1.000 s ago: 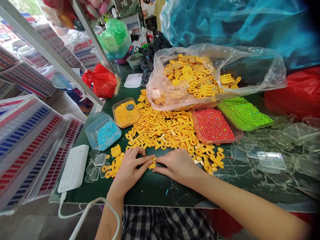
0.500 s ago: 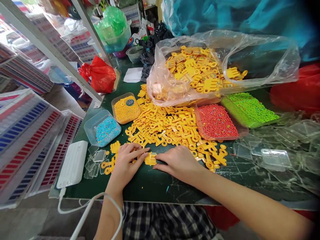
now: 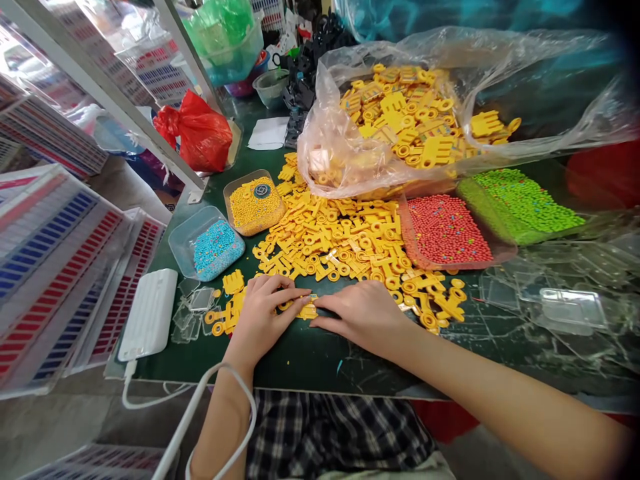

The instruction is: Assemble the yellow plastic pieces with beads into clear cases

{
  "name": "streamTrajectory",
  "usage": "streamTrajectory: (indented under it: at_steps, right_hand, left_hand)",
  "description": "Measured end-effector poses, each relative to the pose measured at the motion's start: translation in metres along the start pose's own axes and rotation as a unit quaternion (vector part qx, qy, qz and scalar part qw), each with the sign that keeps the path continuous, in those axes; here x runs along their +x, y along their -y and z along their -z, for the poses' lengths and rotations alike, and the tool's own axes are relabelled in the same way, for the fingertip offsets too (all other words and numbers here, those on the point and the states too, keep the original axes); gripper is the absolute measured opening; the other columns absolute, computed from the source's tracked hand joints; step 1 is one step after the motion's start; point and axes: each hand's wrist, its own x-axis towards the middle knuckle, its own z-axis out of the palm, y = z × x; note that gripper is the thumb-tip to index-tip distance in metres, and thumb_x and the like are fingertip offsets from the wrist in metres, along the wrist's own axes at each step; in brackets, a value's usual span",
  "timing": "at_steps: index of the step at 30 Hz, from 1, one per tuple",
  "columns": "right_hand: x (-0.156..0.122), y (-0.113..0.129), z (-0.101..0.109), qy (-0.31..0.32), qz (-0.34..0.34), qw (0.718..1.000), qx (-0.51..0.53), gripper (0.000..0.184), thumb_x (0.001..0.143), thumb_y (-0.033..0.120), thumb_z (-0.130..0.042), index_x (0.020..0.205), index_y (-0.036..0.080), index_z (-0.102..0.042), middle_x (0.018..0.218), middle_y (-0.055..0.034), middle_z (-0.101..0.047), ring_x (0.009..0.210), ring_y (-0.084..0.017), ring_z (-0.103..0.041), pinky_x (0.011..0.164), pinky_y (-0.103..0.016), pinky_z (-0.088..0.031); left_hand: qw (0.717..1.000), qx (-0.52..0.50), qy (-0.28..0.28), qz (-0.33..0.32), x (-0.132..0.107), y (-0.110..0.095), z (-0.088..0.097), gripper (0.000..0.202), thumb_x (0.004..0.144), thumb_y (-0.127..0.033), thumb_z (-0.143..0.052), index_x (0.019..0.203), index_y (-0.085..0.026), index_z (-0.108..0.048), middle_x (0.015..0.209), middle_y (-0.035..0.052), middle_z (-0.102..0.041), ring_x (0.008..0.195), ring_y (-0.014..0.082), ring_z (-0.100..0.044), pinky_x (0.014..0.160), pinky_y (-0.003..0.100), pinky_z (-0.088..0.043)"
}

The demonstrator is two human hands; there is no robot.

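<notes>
Between my two hands, just above the green tabletop, is a small yellow plastic piece (image 3: 307, 309) with slots. My left hand (image 3: 265, 310) pinches its left side with thumb and fingertips. From the right, my right hand (image 3: 363, 312) grips the same piece between thumb and forefinger. Fingertips cover much of it. A heap of similar yellow plastic pieces (image 3: 335, 240) lies right behind my hands. More yellow pieces (image 3: 233, 283) lie left of my left hand, beside several clear plastic covers (image 3: 201, 300).
Trays of blue beads (image 3: 215, 247), yellow beads (image 3: 255, 207), red beads (image 3: 445, 230) and green beads (image 3: 530, 197) stand around the heap. Behind it lies an open plastic bag (image 3: 345, 157) of yellow pieces. A white power bank (image 3: 149, 317) with a cable sits left; clear covers (image 3: 575, 310) spread right.
The view has tilted down a little, so the table things sit higher in it or shift slightly. Both hands keep hold of the yellow piece, their fingers now closer together over it.
</notes>
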Motion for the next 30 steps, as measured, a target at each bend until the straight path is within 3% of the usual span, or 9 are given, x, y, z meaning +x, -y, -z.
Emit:
streamTrajectory:
  at_steps: [7, 15, 21, 26, 30]
  right_hand:
    - [-0.0009, 0.001, -0.0005, -0.013, 0.03, 0.999, -0.002, 0.027, 0.091, 0.045, -0.06, 0.106, 0.024, -0.07, 0.073, -0.0008, -0.073, 0.059, -0.015, -0.063, 0.051, -0.029, -0.012]
    - [-0.0015, 0.0, -0.0045, 0.002, 0.041, 0.999, -0.024, 0.031, 0.095, 0.048, -0.052, 0.097, 0.023, -0.07, 0.063, -0.0001, -0.069, 0.053, -0.013, -0.058, 0.052, -0.03, -0.011]
    - [-0.0015, 0.0004, -0.005, -0.024, 0.058, 0.997, -0.039, 0.037, 0.097, 0.05, -0.046, 0.095, 0.021, -0.07, 0.063, -0.0014, -0.068, 0.052, -0.012, -0.057, 0.052, -0.03, -0.013]
    - [-0.0013, 0.0033, -0.0024, -0.02, 0.078, 0.993, -0.083, 0.028, 0.099, 0.032, -0.047, 0.083, 0.019, -0.066, 0.058, -0.0008, -0.064, 0.05, -0.011, -0.053, 0.052, -0.031, -0.014]
    - [-0.0017, 0.0043, -0.0011, -0.016, 0.089, 0.991, -0.094, 0.017, 0.096, 0.025, -0.051, 0.09, 0.02, -0.066, 0.059, 0.0, -0.064, 0.051, -0.011, -0.052, 0.053, -0.031, -0.014]
  left_hand:
    - [1.0, 0.01, -0.014, 0.016, -0.0004, 0.0037, 0.0026, 0.017, 0.091, -0.034, -0.06, 0.099, -0.029, -0.075, 0.09, 0.0016, -0.067, 0.086, 0.0189, -0.056, 0.081, 0.036, -0.038]
    - [1.0, 0.011, -0.006, 0.012, -0.0011, 0.0019, 0.001, 0.016, 0.091, -0.036, -0.061, 0.095, -0.03, -0.076, 0.089, 0.0014, -0.066, 0.086, 0.019, -0.056, 0.081, 0.036, -0.037]
    - [1.0, 0.01, -0.005, 0.028, -0.0021, 0.0024, 0.0045, 0.014, 0.09, -0.033, -0.063, 0.096, -0.031, -0.076, 0.087, 0.0014, -0.065, 0.086, 0.0189, -0.055, 0.08, 0.036, -0.037]
    - [1.0, -0.001, -0.012, 0.011, -0.0033, 0.0015, 0.0047, 0.012, 0.088, -0.034, -0.066, 0.089, -0.03, -0.076, 0.083, 0.0005, -0.066, 0.083, 0.0184, -0.056, 0.08, 0.036, -0.036]
    - [1.0, -0.004, 0.004, 0.006, -0.0037, 0.0048, 0.0085, 0.015, 0.089, -0.038, -0.064, 0.087, -0.029, -0.076, 0.083, 0.0001, -0.069, 0.083, 0.0184, -0.056, 0.08, 0.037, -0.036]
